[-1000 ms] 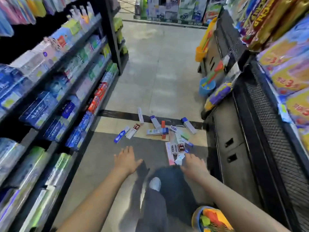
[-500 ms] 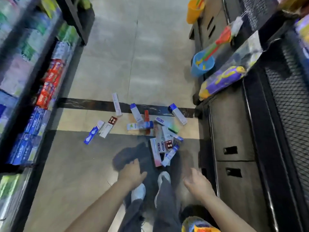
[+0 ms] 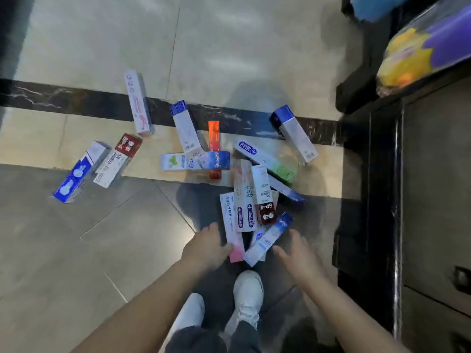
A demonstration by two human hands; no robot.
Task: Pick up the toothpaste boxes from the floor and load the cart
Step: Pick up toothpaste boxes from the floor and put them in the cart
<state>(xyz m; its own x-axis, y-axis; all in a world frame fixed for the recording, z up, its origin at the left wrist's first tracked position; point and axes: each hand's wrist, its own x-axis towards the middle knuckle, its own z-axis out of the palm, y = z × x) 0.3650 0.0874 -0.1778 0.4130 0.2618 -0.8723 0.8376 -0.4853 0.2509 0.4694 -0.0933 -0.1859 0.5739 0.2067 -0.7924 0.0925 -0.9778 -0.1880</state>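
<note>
Several toothpaste boxes lie scattered on the tiled floor. A dense pile sits just ahead of my feet, with a white-and-pink box and a white-and-blue box nearest me. My left hand reaches down beside the pink box, fingertips touching its near end. My right hand hovers open just right of the white-and-blue box, holding nothing. Further left lie a blue box and a red-and-white box. No cart is in view.
A dark shelving unit stands close on the right, with a yellow-and-purple packet hanging above it. My white shoes stand right behind the pile. A black marble strip crosses the floor.
The view has dropped closer to the floor. Both hands have moved forward and down to the near end of the box pile.
</note>
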